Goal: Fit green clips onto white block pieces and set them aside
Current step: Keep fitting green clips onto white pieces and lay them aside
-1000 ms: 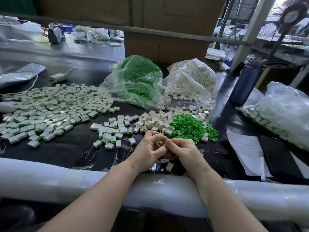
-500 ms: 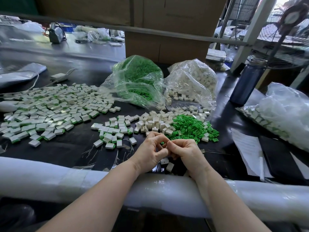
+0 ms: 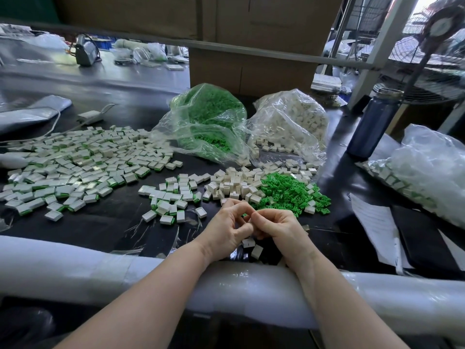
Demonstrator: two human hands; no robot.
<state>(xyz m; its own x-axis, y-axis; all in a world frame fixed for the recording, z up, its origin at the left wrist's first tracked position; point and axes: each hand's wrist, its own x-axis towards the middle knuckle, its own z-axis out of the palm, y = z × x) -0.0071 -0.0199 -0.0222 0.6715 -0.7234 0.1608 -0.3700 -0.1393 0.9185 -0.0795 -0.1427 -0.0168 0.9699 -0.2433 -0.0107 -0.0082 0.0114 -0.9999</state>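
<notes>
My left hand (image 3: pixel 227 227) and my right hand (image 3: pixel 279 229) meet fingertip to fingertip just above the black table, near its front edge. Their curled fingers pinch a small piece between them; only a sliver of green shows, the rest is hidden. Beyond the hands lies a heap of loose green clips (image 3: pixel 289 191), and left of that a heap of bare white block pieces (image 3: pixel 231 183). Under my wrists lie two white block pieces (image 3: pixel 253 246). A small group of fitted blocks (image 3: pixel 171 200) lies to the left, with a far larger spread of fitted blocks (image 3: pixel 75 167) beyond it.
A clear bag of green clips (image 3: pixel 208 122) and a clear bag of white blocks (image 3: pixel 289 122) sit behind the heaps. A dark blue bottle (image 3: pixel 372 124) stands at the right, with papers (image 3: pixel 377 222) and another full bag (image 3: pixel 427 170). A white padded roll (image 3: pixel 100 273) lines the front edge.
Both hands have stayed together in the same spot; only the fingers shifted slightly around the small piece. The heaps on the table are unchanged.
</notes>
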